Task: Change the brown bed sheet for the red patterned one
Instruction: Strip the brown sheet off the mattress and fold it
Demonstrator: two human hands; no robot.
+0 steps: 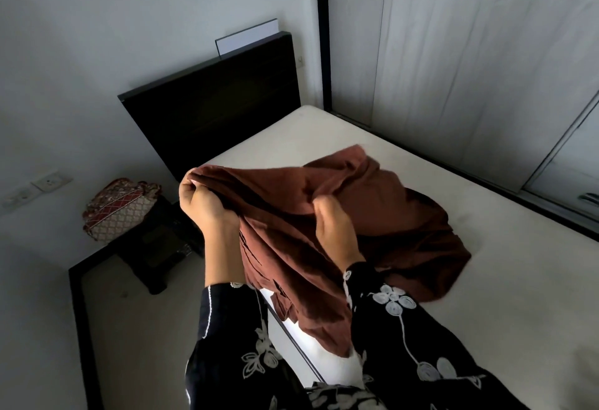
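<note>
Gripping the brown sheet (389,208), both grips are clenched on its cloth: the left grip (201,202) pinches a raised edge, and the right grip (330,228) holds a fold just beside it. Beyond the right grip the sheet lies heaped on the white mattress (502,280) — below both it hangs over the bed's edge. Well left of the left grip, the red patterned sheet (120,208) sits folded on a dark stand (158,247).

The brown sheet (372,202) is plain, mattress (502,280) white, headboard (210,111) black, folded sheet (120,208) red patterned.
</note>
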